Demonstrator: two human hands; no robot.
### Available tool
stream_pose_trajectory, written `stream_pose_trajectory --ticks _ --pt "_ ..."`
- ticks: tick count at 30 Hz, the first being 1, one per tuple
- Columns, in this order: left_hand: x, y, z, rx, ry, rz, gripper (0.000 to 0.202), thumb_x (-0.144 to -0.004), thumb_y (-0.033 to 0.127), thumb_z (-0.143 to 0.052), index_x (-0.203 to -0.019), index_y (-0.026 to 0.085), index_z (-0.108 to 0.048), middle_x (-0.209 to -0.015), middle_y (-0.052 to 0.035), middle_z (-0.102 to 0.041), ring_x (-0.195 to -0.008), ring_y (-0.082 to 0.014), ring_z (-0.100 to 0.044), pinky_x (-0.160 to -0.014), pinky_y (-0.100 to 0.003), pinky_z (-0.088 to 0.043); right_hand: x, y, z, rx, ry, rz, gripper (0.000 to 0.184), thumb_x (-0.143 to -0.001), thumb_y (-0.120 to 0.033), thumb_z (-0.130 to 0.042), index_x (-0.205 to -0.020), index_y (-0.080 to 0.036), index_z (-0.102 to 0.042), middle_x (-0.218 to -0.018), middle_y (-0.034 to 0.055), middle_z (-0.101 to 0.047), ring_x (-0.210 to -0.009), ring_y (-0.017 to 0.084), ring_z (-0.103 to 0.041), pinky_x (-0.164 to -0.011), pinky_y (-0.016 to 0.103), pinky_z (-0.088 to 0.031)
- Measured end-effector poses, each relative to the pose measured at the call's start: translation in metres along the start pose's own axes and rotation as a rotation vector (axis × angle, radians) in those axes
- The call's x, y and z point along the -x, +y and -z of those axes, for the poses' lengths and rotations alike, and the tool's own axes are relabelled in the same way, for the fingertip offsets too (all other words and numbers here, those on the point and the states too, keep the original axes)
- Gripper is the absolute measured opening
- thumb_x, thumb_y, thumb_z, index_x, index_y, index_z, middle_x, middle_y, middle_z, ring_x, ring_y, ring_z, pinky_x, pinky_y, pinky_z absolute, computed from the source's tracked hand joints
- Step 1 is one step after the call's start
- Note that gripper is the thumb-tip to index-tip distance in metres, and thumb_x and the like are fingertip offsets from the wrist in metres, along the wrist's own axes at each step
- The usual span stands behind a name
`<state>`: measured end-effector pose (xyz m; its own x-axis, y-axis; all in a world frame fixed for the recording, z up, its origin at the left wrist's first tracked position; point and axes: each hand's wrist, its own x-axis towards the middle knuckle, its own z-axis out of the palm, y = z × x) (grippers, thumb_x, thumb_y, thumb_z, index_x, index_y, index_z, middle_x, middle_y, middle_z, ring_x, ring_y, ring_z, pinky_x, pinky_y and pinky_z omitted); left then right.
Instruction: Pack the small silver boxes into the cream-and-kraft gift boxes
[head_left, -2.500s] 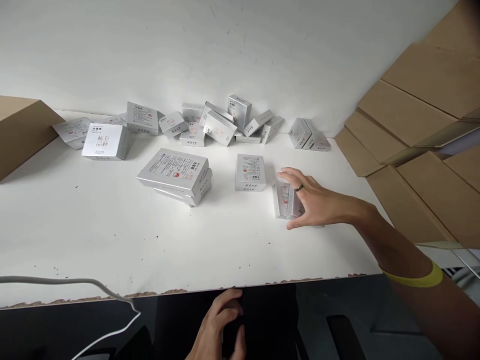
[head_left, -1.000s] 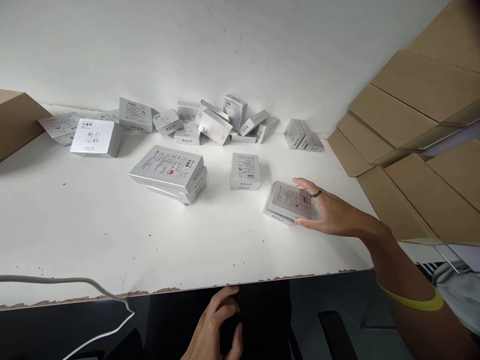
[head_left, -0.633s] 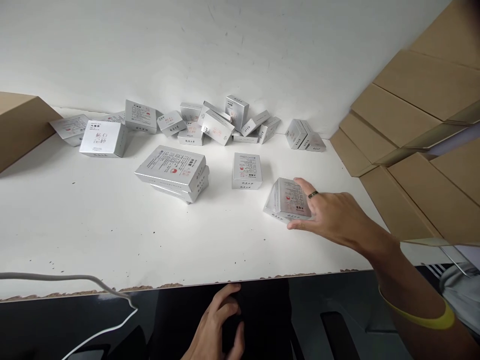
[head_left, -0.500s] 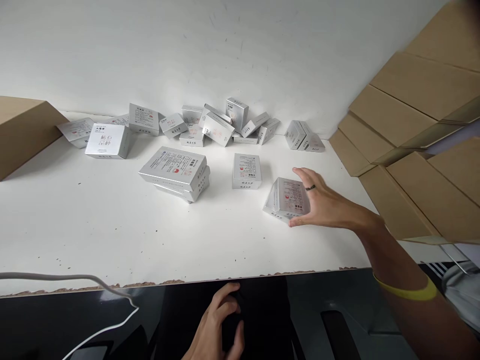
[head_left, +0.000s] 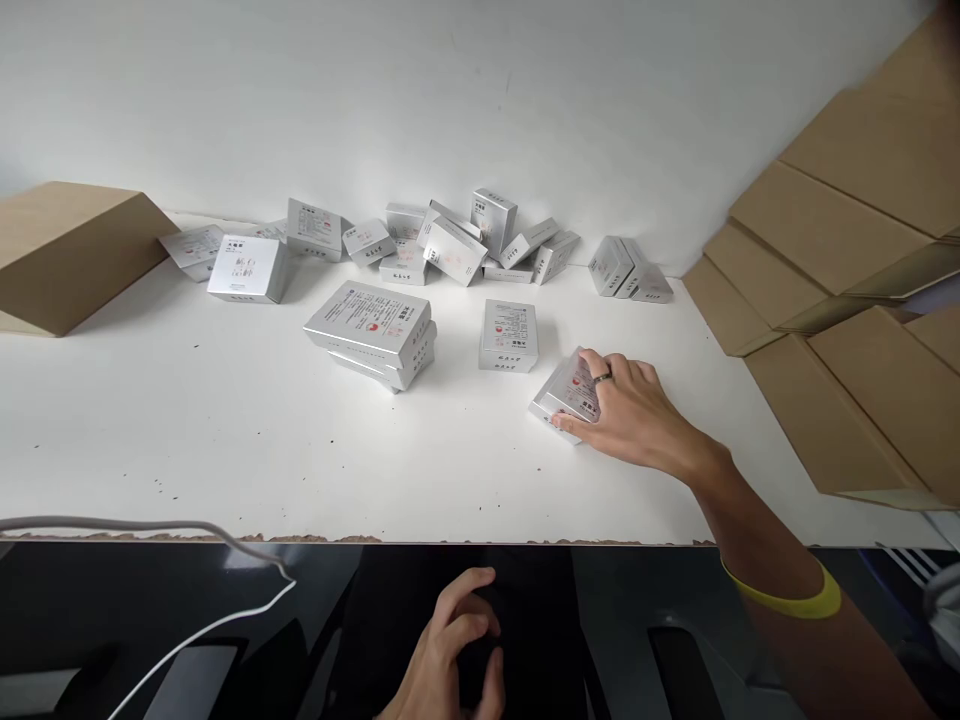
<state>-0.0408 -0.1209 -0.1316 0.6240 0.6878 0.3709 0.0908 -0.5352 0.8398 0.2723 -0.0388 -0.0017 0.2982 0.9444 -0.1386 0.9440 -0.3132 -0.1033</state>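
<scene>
My right hand [head_left: 626, 408], with a dark ring on one finger, grips a small silver box [head_left: 579, 385] with red and black print. Its thumb lies along the near side and its fingers reach over the far side. That box rests on another silver box [head_left: 546, 400], which shows mostly at its left edge. To their left a single silver box [head_left: 508, 333] lies flat, and beyond it stands a slightly skewed stack of silver boxes [head_left: 369, 325]. Below the table edge, my left hand [head_left: 454, 645] hangs with loosely curled fingers apart and nothing in it.
A jumble of silver boxes [head_left: 454, 250] lies along the wall. Cardboard boxes stand at left [head_left: 82, 250] and in a leaning pile at right [head_left: 847, 300]. A pale cable [head_left: 217, 545] crosses the chipped front edge of the white table [head_left: 420, 470].
My right hand has closed in over the upper box, which has turned and now sits more in line with the lower one. The view has shifted slightly; my left hand stays low.
</scene>
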Motion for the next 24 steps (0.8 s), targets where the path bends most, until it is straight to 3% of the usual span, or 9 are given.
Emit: stream_pose_trajectory --ticks 5,9,12,15,18,20,24 --pt "-0.001 0.000 0.000 0.010 -0.047 0.000 0.051 -0.091 -0.006 -0.049 -0.133 0.021 -0.037 -0.125 -0.0163 -0.056 -0.103 -0.0171 -0.072 -0.088 -0.032 -0.064 -0.012 -0.006 0.012 0.072 -0.114 0.013 0.079 -0.080 -0.073 -0.058 -0.139 -0.022 -0.041 -0.116 0.0146 -0.053 -0.103 0.035 -0.056 -0.086 0.048 -0.050" --pt "-0.006 -0.004 0.004 0.030 -0.035 -0.030 0.051 -0.091 -0.006 -0.050 -0.133 0.019 -0.037 -0.118 -0.0143 -0.060 -0.111 -0.0199 -0.071 -0.092 -0.032 -0.064 -0.012 0.000 0.017 0.096 -0.193 0.074 0.093 -0.079 -0.066 -0.062 -0.154 -0.025 -0.027 -0.111 0.0122 -0.054 -0.099 0.033 -0.057 -0.081 0.045 -0.051" --pt "-0.007 -0.007 0.009 0.030 -0.033 -0.032 0.053 -0.089 -0.006 -0.052 -0.134 0.019 -0.037 -0.110 -0.0114 -0.062 -0.118 -0.0222 -0.070 -0.094 -0.033 -0.064 -0.009 0.014 0.018 0.083 -0.215 0.184 0.086 -0.078 -0.053 -0.065 -0.153 -0.029 -0.030 -0.108 0.0091 -0.056 -0.095 0.029 -0.058 -0.080 0.042 -0.052" --pt "-0.003 -0.013 0.010 0.014 -0.035 -0.006 0.052 -0.089 -0.004 -0.054 -0.133 0.020 -0.039 -0.114 -0.0123 -0.064 -0.122 -0.0231 -0.068 -0.095 -0.033 -0.063 -0.017 0.038 0.026 0.045 -0.278 0.191 0.089 -0.076 -0.053 -0.070 -0.152 -0.031 -0.030 -0.114 0.0089 -0.058 -0.095 0.028 -0.060 -0.077 0.040 -0.053" --pt "0.004 -0.022 0.003 0.038 0.010 -0.028 0.048 -0.090 0.000 -0.054 -0.131 0.021 -0.041 -0.125 -0.0159 -0.062 -0.111 -0.0199 -0.072 -0.089 -0.031 -0.064 -0.040 0.062 0.047 0.115 -0.209 0.095 0.102 -0.070 -0.058 -0.075 -0.154 -0.026 -0.025 -0.121 0.0133 -0.058 -0.098 0.031 -0.060 -0.077 0.042 -0.053" --pt "0.007 -0.028 -0.003 0.054 0.058 -0.069 0.045 -0.090 0.002 -0.053 -0.129 0.021 -0.042 -0.126 -0.0163 -0.062 -0.100 -0.0171 -0.073 -0.085 -0.031 -0.065 -0.061 0.065 0.066 0.139 -0.120 0.043 0.114 -0.066 -0.063 -0.078 -0.156 -0.024 -0.020 -0.124 0.0155 -0.056 -0.098 0.032 -0.061 -0.074 0.043 -0.053" --pt "0.010 -0.032 -0.012 0.044 0.121 -0.052 0.040 -0.091 0.003 -0.050 -0.126 0.020 -0.044 -0.122 -0.0154 -0.062 -0.092 -0.0155 -0.072 -0.083 -0.030 -0.064 -0.094 0.025 0.101 0.042 0.026 0.109 0.124 -0.059 -0.067 -0.083 -0.155 -0.027 -0.016 -0.125 0.0131 -0.052 -0.089 0.026 -0.060 -0.068 0.040 -0.052"
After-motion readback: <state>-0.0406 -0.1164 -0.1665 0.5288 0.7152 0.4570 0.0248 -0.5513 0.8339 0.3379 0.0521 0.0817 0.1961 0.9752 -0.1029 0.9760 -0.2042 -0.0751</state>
